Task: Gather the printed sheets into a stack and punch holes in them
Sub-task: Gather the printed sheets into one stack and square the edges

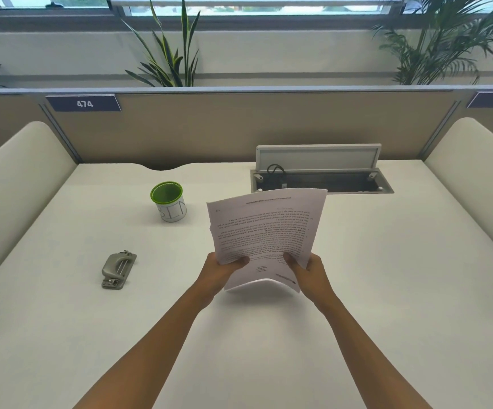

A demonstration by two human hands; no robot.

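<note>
A stack of printed sheets (264,228) is held up above the white desk (298,335), bowed slightly, text upside down to me. My left hand (224,271) grips its lower left edge, thumb on the front. Gripping the lower right edge is my right hand (308,270), thumb also on the page. A grey metal hole punch (118,270) lies on the desk to the left, well apart from both hands.
A white cup with a green rim (169,202) stands at the back left of the sheets. Behind them an open cable hatch (321,180) is set into the desk. Cream side panels (18,178) and a beige partition (209,125) enclose the desk.
</note>
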